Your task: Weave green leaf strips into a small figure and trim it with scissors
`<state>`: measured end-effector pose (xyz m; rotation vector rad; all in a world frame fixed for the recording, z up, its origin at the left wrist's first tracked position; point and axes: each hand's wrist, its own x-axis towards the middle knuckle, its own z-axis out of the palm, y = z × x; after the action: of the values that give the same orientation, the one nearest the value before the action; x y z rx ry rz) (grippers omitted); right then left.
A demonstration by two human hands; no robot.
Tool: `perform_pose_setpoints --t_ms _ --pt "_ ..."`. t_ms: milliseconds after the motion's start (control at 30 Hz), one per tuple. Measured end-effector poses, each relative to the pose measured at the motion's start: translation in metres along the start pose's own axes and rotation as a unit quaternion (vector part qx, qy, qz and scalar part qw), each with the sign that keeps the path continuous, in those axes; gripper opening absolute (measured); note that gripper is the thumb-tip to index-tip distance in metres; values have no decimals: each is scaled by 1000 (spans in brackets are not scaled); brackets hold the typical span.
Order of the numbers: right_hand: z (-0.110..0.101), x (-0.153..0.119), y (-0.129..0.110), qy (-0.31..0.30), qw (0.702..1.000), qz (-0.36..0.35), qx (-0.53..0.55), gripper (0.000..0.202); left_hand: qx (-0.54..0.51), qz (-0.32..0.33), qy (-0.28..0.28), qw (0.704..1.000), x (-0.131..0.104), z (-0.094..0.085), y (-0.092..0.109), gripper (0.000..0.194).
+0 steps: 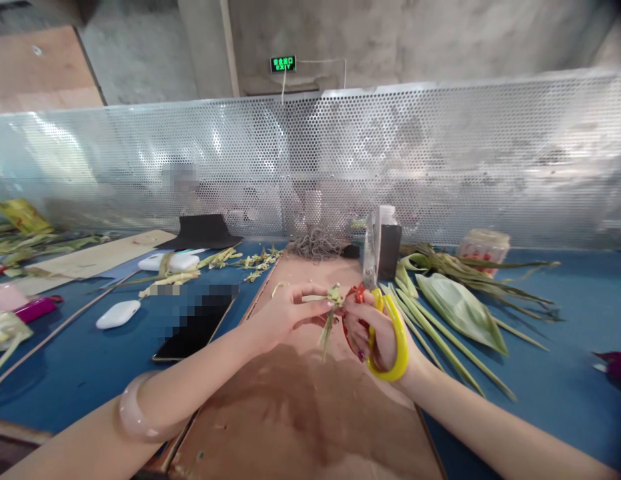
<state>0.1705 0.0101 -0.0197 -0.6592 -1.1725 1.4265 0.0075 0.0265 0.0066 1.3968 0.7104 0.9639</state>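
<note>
Just above the brown board (310, 413), both hands meet at a small piece of woven green leaf (335, 295) with thin strips hanging down. My left hand (295, 310) is closed, pinching this leaf piece from the left. Looped over the fingers of my right hand (377, 327) are scissors (397, 347) with one yellow and one red handle; their metal blades point up and away. The right fingertips also touch or nearly touch the leaf piece; their exact grip is partly hidden. To the right lie long green leaves and stalks (455, 310).
A tangle of grey cord (317, 245) lies at the board's far end, near a dark bottle (390, 250) with a white cap. Left are a phone (200, 327), a white earphone case (118, 314) and leaf scraps (260, 263). A perforated metal screen (240, 160) stands behind; a jar (485, 247) is right.
</note>
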Motion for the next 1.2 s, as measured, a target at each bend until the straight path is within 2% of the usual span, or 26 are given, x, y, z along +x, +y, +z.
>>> perform_pose_setpoints --t_ms 167,367,533,733,833,1033,1200 --pt "-2 4 -1 17 1000 24 -8 51 -63 50 6 997 3 -2 2 11" --pt "0 0 2 28 999 26 -13 39 -129 77 33 988 8 -10 2 11" --pt "5 -4 8 30 999 34 -28 36 -126 80 35 988 6 -8 0 12" --pt "1 -4 11 -38 998 34 -44 44 -121 74 41 989 5 -6 -1 13" --pt "1 -5 10 -54 997 27 -50 46 -114 76 37 990 5 -6 -2 11" --pt "8 -10 4 -23 998 50 -42 32 -112 79 35 990 6 -9 -4 11" --pt "7 -10 5 -26 997 41 -52 34 -121 76 34 989 6 -8 -5 10"
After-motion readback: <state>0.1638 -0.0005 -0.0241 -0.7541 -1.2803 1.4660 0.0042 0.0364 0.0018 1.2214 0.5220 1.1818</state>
